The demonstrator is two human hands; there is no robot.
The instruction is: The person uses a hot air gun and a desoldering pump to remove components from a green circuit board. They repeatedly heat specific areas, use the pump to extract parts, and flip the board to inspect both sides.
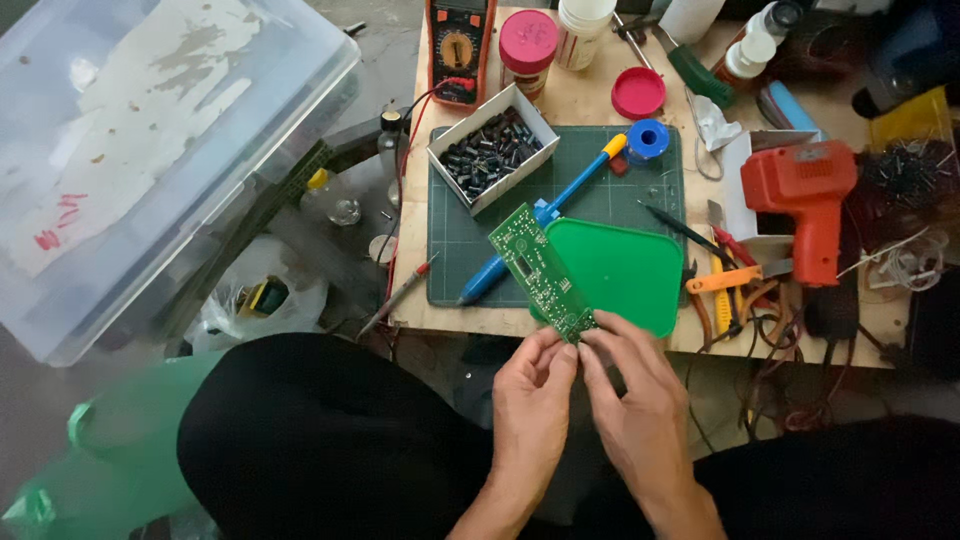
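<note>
pinching the near end of a long, narrow green printed circuit board [541, 272], the left hand [533, 412] and the right hand [634, 400] meet just off the front edge of a small wooden work table [590, 100]. both hands have their fingers curled in, thumb and forefinger tips closed on the board's lower corner, left from one side and right from the other. the board slants up and away from the fingertips, its far end over a dark green gridded cutting mat [600, 200] and its near part crossing the edge of a green plastic rounded-square lid [620, 270] that lies on the table front.

just behind the board a blue-handled soldering iron with a yellow collar [545, 215] lies diagonally across the mat. at the mat's back left corner sits an open white cardboard box filled with small black cylindrical capacitors [492, 148]; a blue spool of solder wire [647, 140] rests at the back right corner. farther back stand an orange-cased multimeter [460, 45] and a jar with a pink lid [527, 45]. to the right, well apart from the hands, an orange-red pistol-shaped soldering gun [800, 195] lies on the table. left of the table a large clear plastic storage bin [150, 150] sits on the floor.
</note>
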